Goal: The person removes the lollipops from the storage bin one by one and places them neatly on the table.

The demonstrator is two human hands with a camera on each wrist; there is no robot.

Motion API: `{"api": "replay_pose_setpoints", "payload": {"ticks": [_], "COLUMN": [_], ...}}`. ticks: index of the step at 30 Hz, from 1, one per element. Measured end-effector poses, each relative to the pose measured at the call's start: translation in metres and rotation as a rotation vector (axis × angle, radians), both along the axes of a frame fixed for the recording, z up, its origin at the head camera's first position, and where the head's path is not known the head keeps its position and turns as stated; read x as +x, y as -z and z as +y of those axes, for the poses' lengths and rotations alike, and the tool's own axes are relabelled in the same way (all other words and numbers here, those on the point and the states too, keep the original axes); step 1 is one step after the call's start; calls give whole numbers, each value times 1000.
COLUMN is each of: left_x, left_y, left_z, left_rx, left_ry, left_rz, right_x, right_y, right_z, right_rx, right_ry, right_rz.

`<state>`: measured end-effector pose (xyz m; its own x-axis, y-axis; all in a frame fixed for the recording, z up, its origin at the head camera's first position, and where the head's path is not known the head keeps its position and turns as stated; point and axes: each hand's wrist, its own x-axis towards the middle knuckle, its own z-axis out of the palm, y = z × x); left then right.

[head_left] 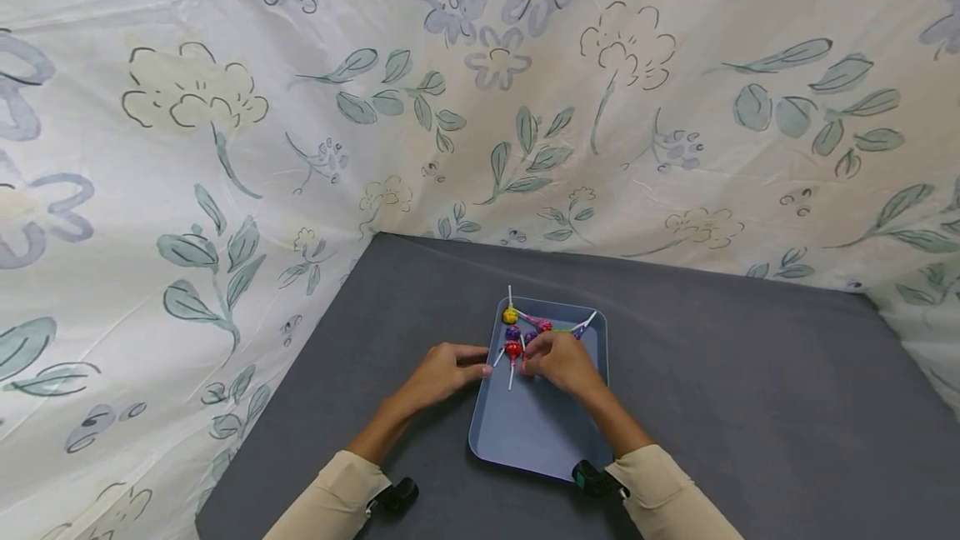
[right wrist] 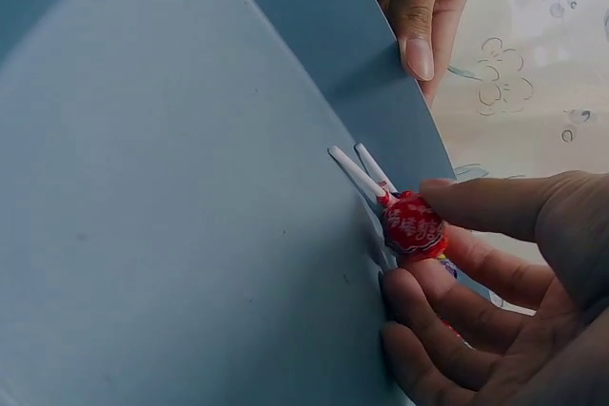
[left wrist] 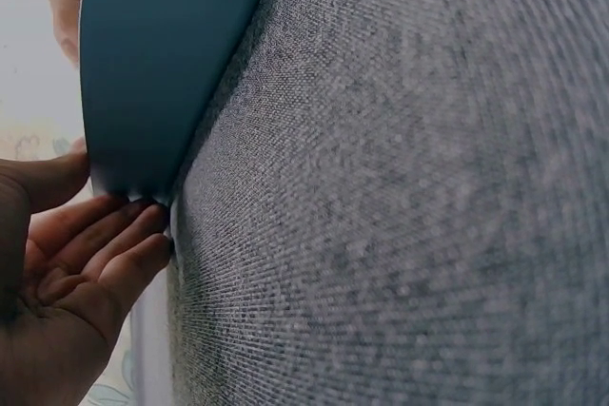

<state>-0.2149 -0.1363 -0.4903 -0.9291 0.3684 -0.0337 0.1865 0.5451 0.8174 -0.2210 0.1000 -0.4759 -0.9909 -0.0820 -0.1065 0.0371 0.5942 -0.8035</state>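
Observation:
A blue-grey tray [head_left: 540, 432] holds several wrapped lollipops at its far end. At the tray's left side, my left hand [head_left: 444, 373] holds the rim, thumb over the edge and fingers against the outer wall [left wrist: 143, 73]. My right hand [head_left: 564, 363] reaches inside the tray, and its thumb and fingers pinch a red lollipop [right wrist: 415, 225] close to the left wall. Two white sticks [right wrist: 357, 173] point away from it in the right wrist view. A yellow lollipop [head_left: 511, 316] and a pink lollipop [head_left: 544, 325] lie farther back; purple ones are partly hidden by my right hand.
The tray lies on a dark grey cloth-covered table [head_left: 720, 373]. Flower-printed cloth [head_left: 630, 107] hangs behind and to the left of the table. The yellow lollipop's stick extends over the tray's far rim.

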Motion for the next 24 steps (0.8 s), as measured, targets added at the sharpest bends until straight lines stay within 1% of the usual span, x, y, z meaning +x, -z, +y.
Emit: {"api": "replay_pose_setpoints", "payload": {"ticks": [4, 8, 11, 18, 24], "left_x": [0, 0, 0, 3, 4], "left_y": [0, 1, 2, 0, -1], "left_z": [0, 0, 0, 0, 1], "left_rx": [0, -4, 0, -6, -3], "left_ry": [-3, -4, -2, -9, -13], "left_rz": [-3, 0, 2, -3, -6], "right_x": [2, 5, 9, 16, 17], "right_y": [-4, -7, -11, -17, -22], "right_z": [0, 0, 2, 13, 23], "right_rx": [-20, -79, -95, -72, -67], "right_ry": [-2, 5, 4, -6, -14], "right_rz": [8, 2, 1, 12, 57]}}
